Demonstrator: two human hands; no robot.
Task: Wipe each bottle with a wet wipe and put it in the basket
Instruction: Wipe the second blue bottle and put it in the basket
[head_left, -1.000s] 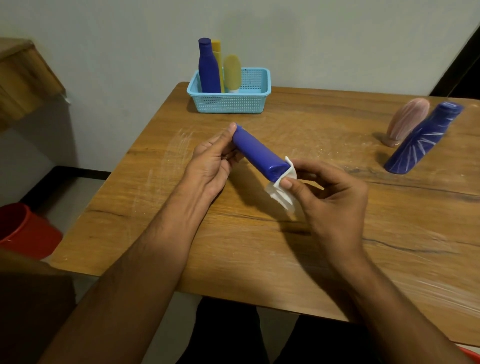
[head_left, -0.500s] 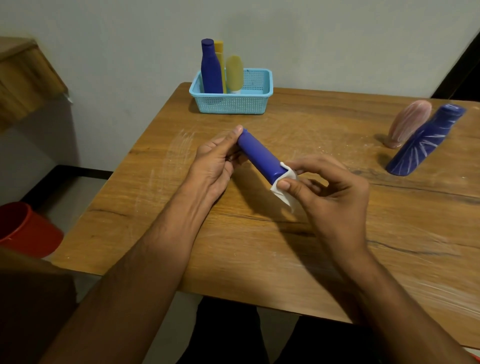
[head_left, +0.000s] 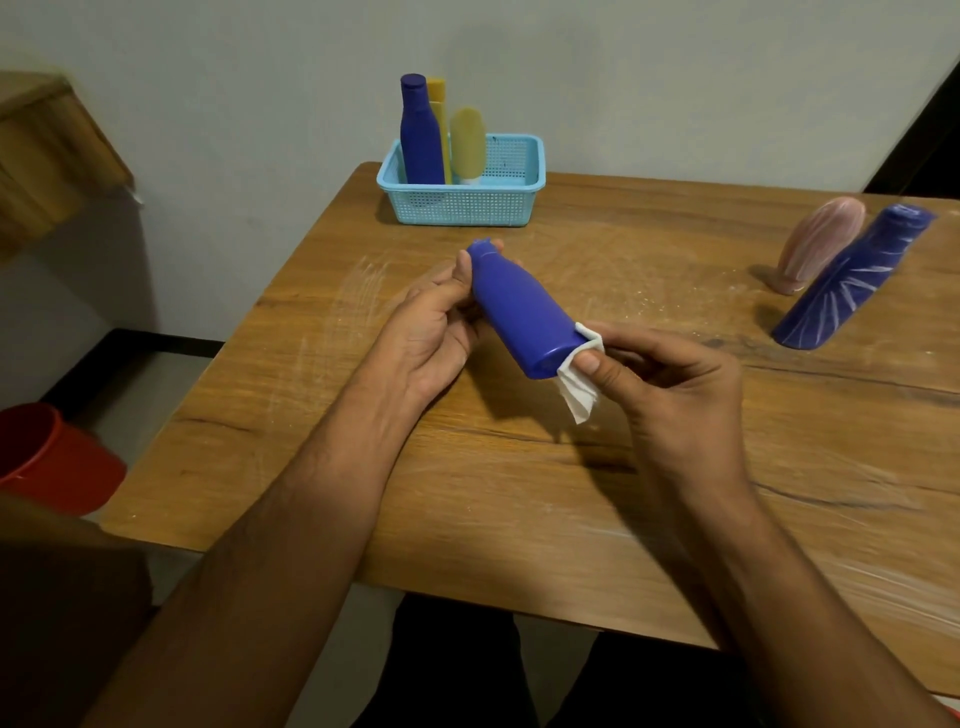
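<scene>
A blue bottle (head_left: 519, 306) is held tilted above the middle of the wooden table (head_left: 467, 493). My left hand (head_left: 431, 338) grips its cap end, which points toward the basket. My right hand (head_left: 670, 379) pinches a white wet wipe (head_left: 579, 392) against the bottle's base. The light blue basket (head_left: 462, 205) stands at the table's far edge by the wall and holds a dark blue bottle (head_left: 418, 135), a yellow bottle (head_left: 440, 119) and a pale yellow bottle (head_left: 467, 143). A pink bottle (head_left: 821, 241) and a dark blue bottle with white streaks (head_left: 852, 278) stand at the right.
A red bucket (head_left: 47, 457) sits on the floor left of the table. A wooden shelf or cabinet (head_left: 47, 156) juts from the wall at upper left. White smear marks cross the tabletop.
The bottle has turned in my hands, showing a wider face and its base more. My right hand with the wipe stays at the base end.
</scene>
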